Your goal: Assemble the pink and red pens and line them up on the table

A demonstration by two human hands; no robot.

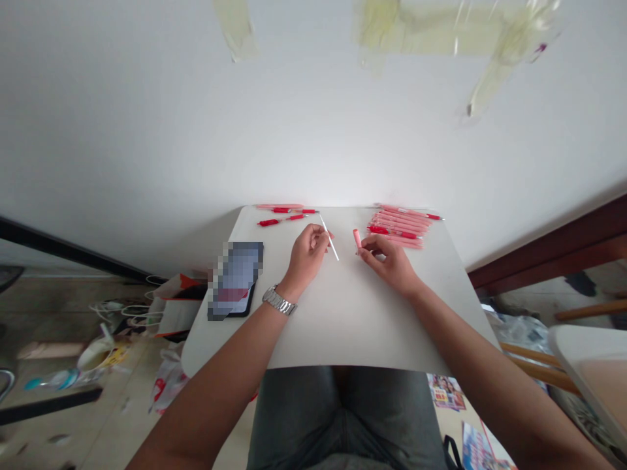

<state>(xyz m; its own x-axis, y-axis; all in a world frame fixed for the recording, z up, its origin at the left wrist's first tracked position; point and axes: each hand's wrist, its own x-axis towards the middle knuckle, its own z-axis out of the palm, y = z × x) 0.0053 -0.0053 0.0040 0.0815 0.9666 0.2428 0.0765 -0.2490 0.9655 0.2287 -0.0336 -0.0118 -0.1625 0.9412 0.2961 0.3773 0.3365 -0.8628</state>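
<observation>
My left hand (309, 250) is closed on a thin white stick (332, 245), which looks like a pen refill and slants across the fingers. Between the thumb and fingers of my right hand (386, 260) is a short pink pen cap (356, 237), held upright. The two hands are apart, just above the white table (353, 320). Beyond my right hand lies a pile of pink pens (401, 220) with a few red pens (392, 232) among them. Past my left hand rest a red pen (281, 220) and more pens at the back edge.
A phone (238, 281) with a blurred screen lies on the table's left side. The wall (313, 130) with old tape stands right behind the table. Bags (181, 303) and a bottle (53, 380) are on the floor at left; a white chair (592, 359) is at right.
</observation>
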